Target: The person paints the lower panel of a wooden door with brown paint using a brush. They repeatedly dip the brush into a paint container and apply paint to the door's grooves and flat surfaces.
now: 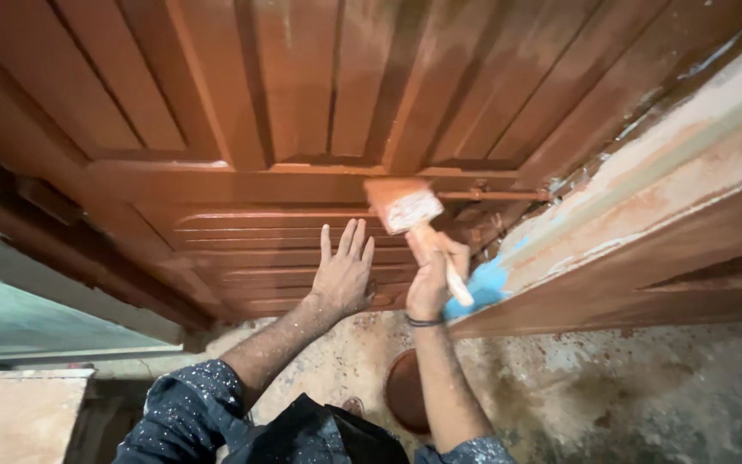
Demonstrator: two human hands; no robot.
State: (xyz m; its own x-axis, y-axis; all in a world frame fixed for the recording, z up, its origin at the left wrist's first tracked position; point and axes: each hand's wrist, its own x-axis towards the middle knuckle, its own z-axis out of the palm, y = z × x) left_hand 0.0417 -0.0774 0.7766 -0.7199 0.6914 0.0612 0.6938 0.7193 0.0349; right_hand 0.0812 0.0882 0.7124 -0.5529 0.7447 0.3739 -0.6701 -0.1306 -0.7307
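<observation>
A view from above of a person's two arms reaching forward to a wooden panelled door [302, 103] coated in wet, reddish-brown paint. The left hand [343, 273] lies near the centre of the view, at about 6 o'clock from the door's middle rail. It is fully open, fingers spread and pointing up, the palm pressed flat against the lower slatted panel; it holds nothing. Just beside it, toward 3 o'clock, the right hand [431, 275] is closed tightly around the pale handle of a wide paintbrush [405, 206]. The brush head points up toward 12 o'clock, its bristles loaded with brown paint and meeting the door at the rail above the slats. A dark band circles the right wrist. At 3 o'clock from the brush, a door frame [646, 189] shows worn pale and blue patches under brown streaks. Below the hands, at 6 o'clock, a round brown container [405, 391] sits on a stained concrete floor [603, 395]. Both forearms and the dark sleeves are flecked with paint.
</observation>
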